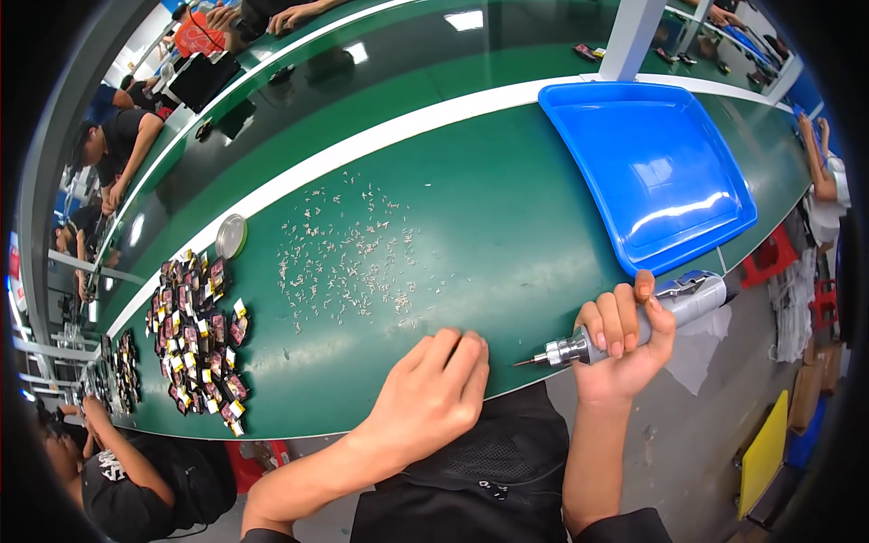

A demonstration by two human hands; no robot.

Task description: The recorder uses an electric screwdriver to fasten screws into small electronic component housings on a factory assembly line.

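Note:
My right hand point(623, 339) is wrapped round a grey electric screwdriver point(690, 300), held level just past the table's near edge. Its thin bit points left, toward my other hand. My left hand point(433, 391) rests at the edge of the green table point(507, 262) with its fingers curled and pressed together; whatever they hold, if anything, is hidden. Beyond it, many tiny screws point(358, 262) lie scattered across the tabletop. Farther left is a heap of small black parts point(190, 330) with yellow, white and reddish patches.
An empty blue tray point(652, 172) lies at the far right of the table. A round shallow tin point(232, 236) stands behind the parts heap. White rails run along the table's back, with a grey post point(631, 41) rising there. Other people work at left and across.

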